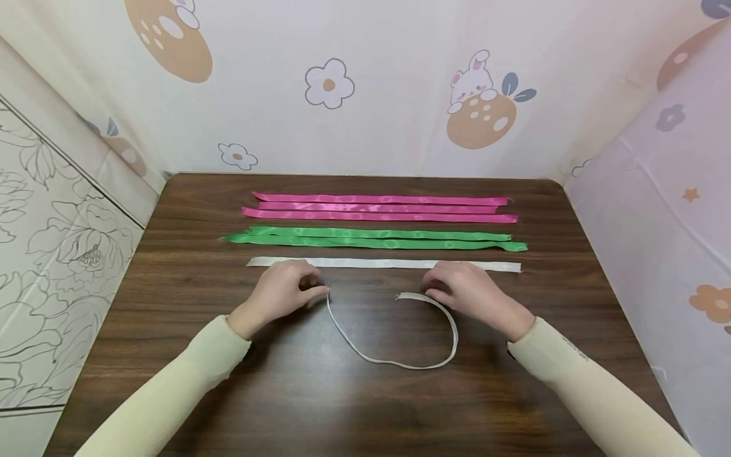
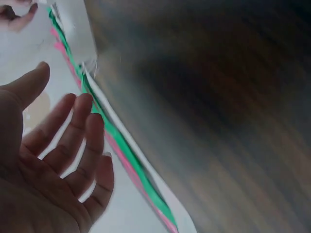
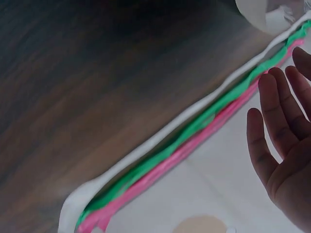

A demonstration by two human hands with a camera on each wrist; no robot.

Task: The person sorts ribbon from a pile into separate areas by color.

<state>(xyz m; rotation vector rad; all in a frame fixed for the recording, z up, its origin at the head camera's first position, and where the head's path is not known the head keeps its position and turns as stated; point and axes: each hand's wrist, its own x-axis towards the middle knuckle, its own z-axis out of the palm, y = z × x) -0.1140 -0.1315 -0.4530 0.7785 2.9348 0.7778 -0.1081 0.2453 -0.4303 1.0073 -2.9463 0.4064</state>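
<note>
A narrow white ribbon (image 1: 394, 364) curves in an open loop on the near side of the table, between the hands. My left hand (image 1: 283, 289) is at its left end, the thumb tip touching or very near it; in the left wrist view the left hand (image 2: 53, 184) has loosely bent, parted fingers and a separate thumb. Beside the ribbon's curled right end is my right hand (image 1: 465, 289). Relaxed fingers with nothing between them show on the right hand (image 3: 291, 160) in the right wrist view. Behind both hands lies another white ribbon (image 1: 371, 263), laid straight.
Farther back, green ribbons (image 1: 371, 243) and pink ribbons (image 1: 365, 217) lie in straight rows across the brown wooden table (image 1: 320, 412). A patterned curtain (image 1: 388, 127) hangs along the table's back edge. On the left stands a flower-patterned panel (image 1: 51, 254).
</note>
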